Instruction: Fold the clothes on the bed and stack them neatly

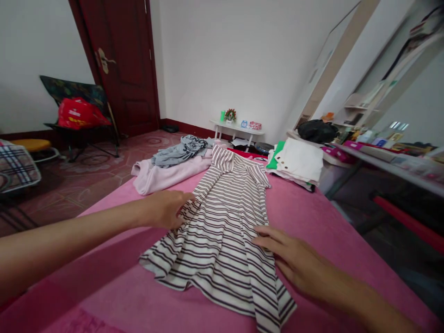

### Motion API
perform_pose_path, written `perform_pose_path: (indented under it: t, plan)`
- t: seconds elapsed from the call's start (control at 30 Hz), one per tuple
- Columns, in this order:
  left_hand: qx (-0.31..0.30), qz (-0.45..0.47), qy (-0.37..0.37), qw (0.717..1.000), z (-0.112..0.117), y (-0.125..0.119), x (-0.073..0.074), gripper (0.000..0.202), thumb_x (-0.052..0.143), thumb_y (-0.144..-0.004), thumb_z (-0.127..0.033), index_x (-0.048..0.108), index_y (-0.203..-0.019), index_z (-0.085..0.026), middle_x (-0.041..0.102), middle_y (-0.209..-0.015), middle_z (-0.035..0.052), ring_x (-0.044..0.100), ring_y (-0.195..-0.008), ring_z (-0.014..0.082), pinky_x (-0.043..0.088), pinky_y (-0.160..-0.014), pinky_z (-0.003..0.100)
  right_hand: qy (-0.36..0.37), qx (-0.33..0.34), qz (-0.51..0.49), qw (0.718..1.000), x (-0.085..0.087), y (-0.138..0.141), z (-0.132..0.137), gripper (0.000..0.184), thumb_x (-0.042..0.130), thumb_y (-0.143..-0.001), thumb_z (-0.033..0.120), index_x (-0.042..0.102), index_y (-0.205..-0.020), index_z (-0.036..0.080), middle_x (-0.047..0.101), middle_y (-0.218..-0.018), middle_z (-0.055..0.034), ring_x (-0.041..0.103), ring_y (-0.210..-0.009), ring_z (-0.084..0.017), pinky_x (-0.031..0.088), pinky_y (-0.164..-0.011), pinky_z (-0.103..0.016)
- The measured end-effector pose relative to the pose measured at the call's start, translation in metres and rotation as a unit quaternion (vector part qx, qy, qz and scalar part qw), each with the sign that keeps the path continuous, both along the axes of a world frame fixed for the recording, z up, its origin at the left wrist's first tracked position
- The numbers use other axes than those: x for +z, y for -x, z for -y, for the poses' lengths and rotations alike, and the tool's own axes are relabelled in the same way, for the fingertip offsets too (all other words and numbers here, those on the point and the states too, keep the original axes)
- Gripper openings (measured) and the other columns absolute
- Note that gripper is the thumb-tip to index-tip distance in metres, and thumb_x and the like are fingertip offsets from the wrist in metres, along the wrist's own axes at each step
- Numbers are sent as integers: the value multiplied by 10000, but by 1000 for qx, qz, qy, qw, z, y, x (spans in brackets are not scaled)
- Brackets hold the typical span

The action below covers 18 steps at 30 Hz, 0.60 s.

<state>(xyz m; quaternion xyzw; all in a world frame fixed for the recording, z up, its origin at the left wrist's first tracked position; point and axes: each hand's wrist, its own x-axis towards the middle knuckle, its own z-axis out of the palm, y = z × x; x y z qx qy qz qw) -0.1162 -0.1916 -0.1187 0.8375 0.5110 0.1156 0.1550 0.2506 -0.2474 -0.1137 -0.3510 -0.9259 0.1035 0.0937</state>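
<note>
A white dress with dark stripes (222, 226) lies spread out lengthwise, its flared hem towards me and its sleeved end away. Folds run along both of its sides. My left hand (169, 208) is at the dress's left edge, with fingers and thumb bent around gathered cloth. On the right edge rests my right hand (291, 254), its fingers stretched out and slightly apart, touching the fabric without gripping it. The dress lies on a pink bedspread (301, 212).
Beyond the dress at left are a pale pink garment (173, 173) and a crumpled grey printed one (180, 151). A stack of folded clothes (300, 162), white on top, stands at the far right. A cluttered desk (398, 169) borders the bed. Further back is a low white table (237, 128).
</note>
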Motion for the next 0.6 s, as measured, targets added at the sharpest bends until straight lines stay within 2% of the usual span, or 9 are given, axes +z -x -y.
perform_pose_path:
  t: [0.13, 0.2, 0.27, 0.37, 0.47, 0.53, 0.6]
  plan:
    - [5, -4, 6, 1000, 22, -13, -8, 634, 613, -614, -221, 556, -1242, -294, 674, -978, 72, 616, -880, 283, 431, -737, 315, -42, -9, -74, 996, -21, 1, 9, 543, 408, -759, 15, 607, -1192, 276, 634, -1200, -57, 605, -1088, -168, 490, -949, -321]
    - [17, 4, 4, 1000, 25, -19, -10, 596, 562, -588, -143, 615, -1160, -300, 686, -967, 63, 623, -883, 276, 433, -738, 308, -47, -10, -127, 991, -23, -2, 7, 429, 409, -799, 54, 658, -1077, 266, 698, -1024, -53, 656, -957, -168, 534, -861, -303]
    - [9, 33, 29, 999, 23, -18, -5, 503, 515, -542, -91, 700, -966, -288, 700, -881, 35, 632, -816, 245, 435, -710, 281, -40, -36, -178, 982, -16, -12, 3, 321, 428, -832, 112, 683, -954, 265, 715, -884, -44, 680, -835, -175, 558, -763, -291]
    - [-11, 83, 106, 991, 17, -2, 16, 352, 471, -525, -102, 725, -720, -248, 685, -714, 1, 608, -661, 187, 421, -612, 232, -43, -112, -231, 966, 10, -37, 4, 187, 513, -821, 215, 690, -809, 273, 713, -804, -52, 686, -755, -214, 566, -680, -313]
    - [-8, 78, 163, 983, 23, 17, 44, 364, 451, -544, -124, 736, -746, -226, 674, -692, -3, 575, -613, 163, 384, -535, 211, -30, -168, -235, 957, 36, -65, 13, 121, 588, -777, 303, 693, -717, 298, 707, -760, -83, 681, -711, -258, 563, -642, -344]
    - [-19, 48, 203, 978, 35, 24, 57, 389, 436, -559, -122, 733, -789, -224, 674, -712, -9, 570, -622, 154, 372, -519, 199, 19, -180, -212, 960, 43, -83, 22, 135, 600, -767, 349, 699, -686, 307, 696, -723, -110, 671, -671, -268, 552, -603, -343]
    - [-28, -5, 218, 975, 52, 29, 64, 413, 423, -569, -110, 726, -819, -236, 670, -707, -27, 566, -609, 139, 365, -498, 182, 89, -180, -183, 962, 39, -98, 35, 177, 595, -768, 394, 707, -675, 294, 685, -697, -121, 661, -654, -269, 540, -591, -341]
